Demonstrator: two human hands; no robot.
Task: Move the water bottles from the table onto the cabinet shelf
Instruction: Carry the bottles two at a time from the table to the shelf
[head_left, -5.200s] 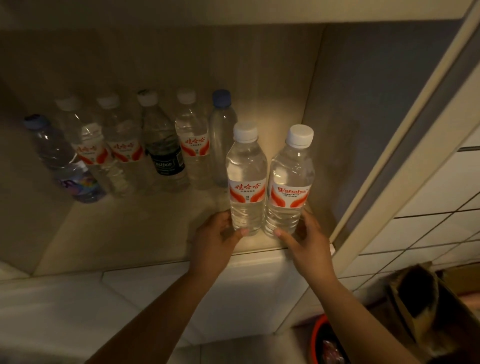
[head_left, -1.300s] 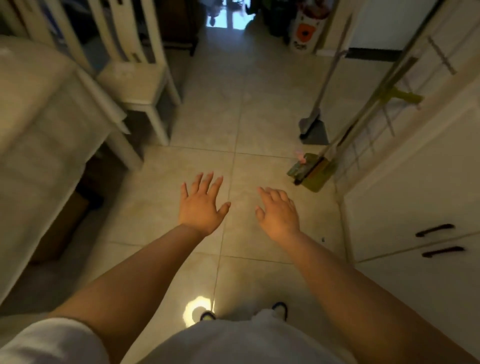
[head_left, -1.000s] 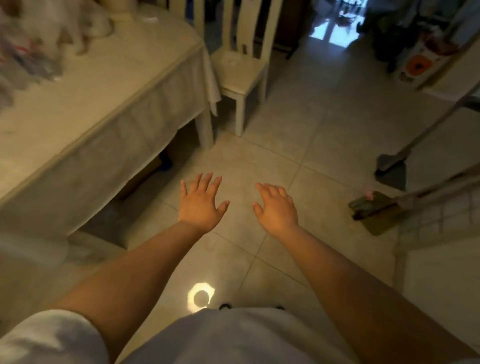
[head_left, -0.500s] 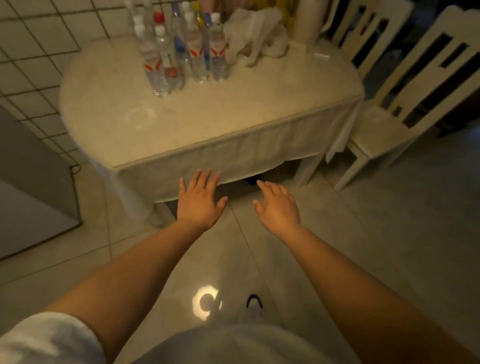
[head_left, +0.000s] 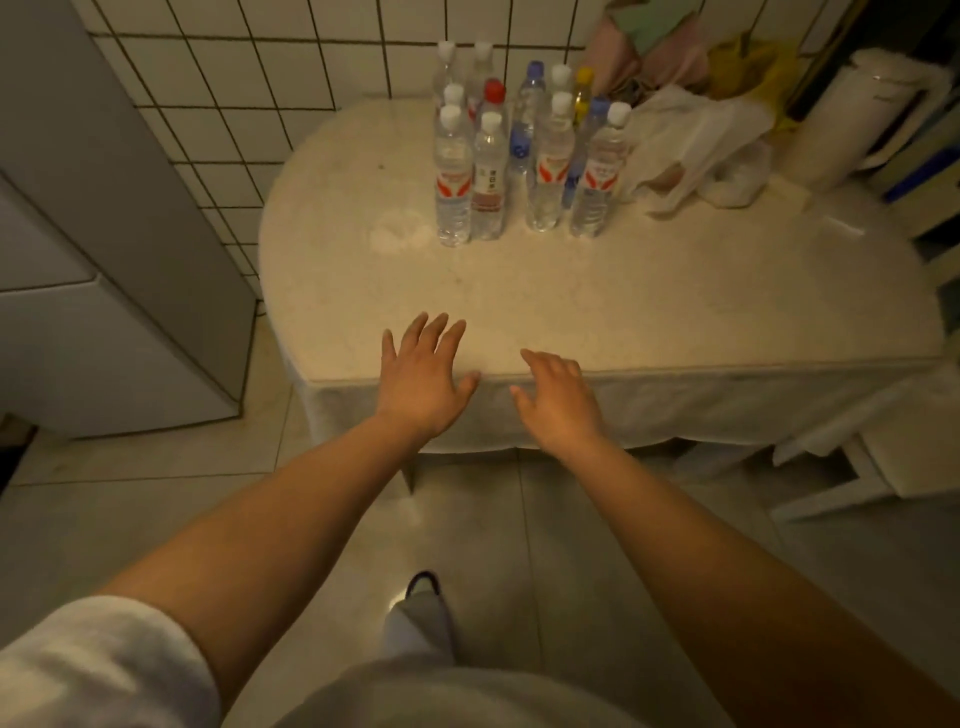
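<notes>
Both empty hands, left hand (head_left: 423, 376) and right hand (head_left: 558, 402), fingers spread, hover well short of the water bottles (head_left: 524, 150).

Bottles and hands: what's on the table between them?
Nothing. In the head view, only bare table lies between the left hand, the right hand and the bottles. A pale smudge sits just left of the bottles.

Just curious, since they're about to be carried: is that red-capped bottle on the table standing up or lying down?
Upright. The red-capped bottle stands cap up among the other water bottles on the table.
</notes>
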